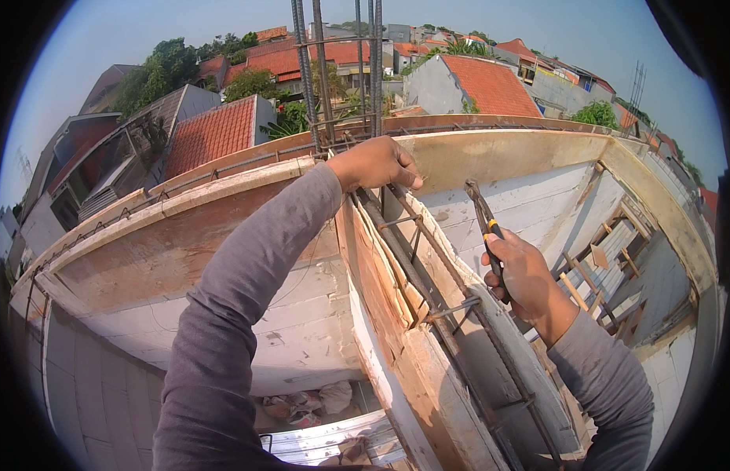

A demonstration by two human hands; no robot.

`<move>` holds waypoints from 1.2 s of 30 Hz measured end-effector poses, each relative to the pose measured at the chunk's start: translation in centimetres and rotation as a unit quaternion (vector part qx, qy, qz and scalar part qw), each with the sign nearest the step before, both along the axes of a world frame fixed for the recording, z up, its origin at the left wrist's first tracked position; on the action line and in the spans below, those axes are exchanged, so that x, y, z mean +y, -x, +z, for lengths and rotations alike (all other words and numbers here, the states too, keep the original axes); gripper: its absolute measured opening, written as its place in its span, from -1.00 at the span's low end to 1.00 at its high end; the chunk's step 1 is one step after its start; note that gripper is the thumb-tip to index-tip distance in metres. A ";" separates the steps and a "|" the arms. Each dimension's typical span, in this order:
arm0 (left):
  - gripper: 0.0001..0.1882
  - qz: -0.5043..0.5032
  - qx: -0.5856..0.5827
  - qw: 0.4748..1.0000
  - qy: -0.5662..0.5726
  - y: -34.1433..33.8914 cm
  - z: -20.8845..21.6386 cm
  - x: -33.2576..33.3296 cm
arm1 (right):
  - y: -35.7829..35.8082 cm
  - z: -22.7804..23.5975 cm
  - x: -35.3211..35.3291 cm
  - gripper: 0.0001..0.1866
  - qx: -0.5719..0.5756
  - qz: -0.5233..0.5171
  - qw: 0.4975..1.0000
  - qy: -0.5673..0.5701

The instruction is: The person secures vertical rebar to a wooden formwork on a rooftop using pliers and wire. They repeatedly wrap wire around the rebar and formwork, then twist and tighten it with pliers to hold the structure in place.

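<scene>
My left hand (378, 164) is over the far end of a rebar cage (451, 294), its fingertips pinched together. Whatever they may hold is too small to make out. The cage lies between wooden formwork boards (381, 271) along the top of a wall, with stirrups crossing its long bars. To the right, my right hand (522, 275) grips a pair of pincers (481, 208) by dark handles with yellow marks. The pincers' head points up and away, apart from the cage. Just beyond my left hand, upright column bars (333, 71) rise from where the beams meet.
Another formwork board (506, 153) crosses the far side, and more reinforcement (216, 169) runs along the left one. Below left, bags (306, 404) lie beside corrugated metal sheeting (341, 439). Timber props (593, 286) stand lower right. Tiled roofs (490, 85) spread beyond.
</scene>
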State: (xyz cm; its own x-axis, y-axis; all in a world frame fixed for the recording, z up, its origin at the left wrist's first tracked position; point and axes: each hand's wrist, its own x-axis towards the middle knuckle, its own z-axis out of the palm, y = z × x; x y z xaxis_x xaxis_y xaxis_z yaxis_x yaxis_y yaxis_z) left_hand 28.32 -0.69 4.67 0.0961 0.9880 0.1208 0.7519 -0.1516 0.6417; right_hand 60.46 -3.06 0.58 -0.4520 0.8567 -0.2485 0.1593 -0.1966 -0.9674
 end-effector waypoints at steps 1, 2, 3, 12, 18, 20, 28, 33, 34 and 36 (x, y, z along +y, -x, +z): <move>-0.72 -0.003 -0.009 1.000 0.002 -0.2 0.0 -0.1 | 0.0 -0.1 -0.3 -0.68 -0.009 0.010 1.000 -0.004; -0.72 -0.009 -0.011 1.000 0.005 -0.1 0.0 0.0 | 0.1 -0.7 -0.1 -0.66 -0.020 0.020 0.999 -0.022; -0.72 -0.001 -0.008 1.000 0.002 0.0 -0.1 -0.1 | 0.3 -0.8 -0.1 -0.65 -0.020 0.025 0.999 -0.026; -0.78 0.035 -0.025 0.999 0.017 -0.2 -0.4 0.2 | 2.2 0.1 0.0 -0.47 -0.029 0.031 0.996 -0.081; -0.78 0.041 -0.014 0.999 0.013 0.1 -0.9 0.1 | 1.8 0.9 0.2 -0.48 -0.028 0.067 0.995 -0.070; -0.78 0.028 -0.032 0.999 0.017 -0.6 -0.4 0.0 | 2.0 0.3 0.4 -0.47 0.004 -0.017 0.998 -0.067; -0.80 0.033 -0.021 0.999 -0.002 0.3 -1.3 0.5 | 2.1 0.5 1.6 -0.43 0.003 -0.035 0.997 -0.073; -0.80 0.043 -0.002 0.999 0.004 0.8 -1.4 0.5 | 2.6 0.6 -0.9 -0.70 0.006 0.083 0.989 -0.119; -0.80 0.038 -0.021 0.999 0.001 0.5 -1.1 0.3 | 2.5 1.4 -0.4 -0.70 0.024 0.013 0.997 -0.068; -0.79 0.029 -0.059 0.998 0.005 -0.4 -0.6 -0.3 | 1.6 0.6 1.5 -0.63 0.071 -0.092 0.993 -0.034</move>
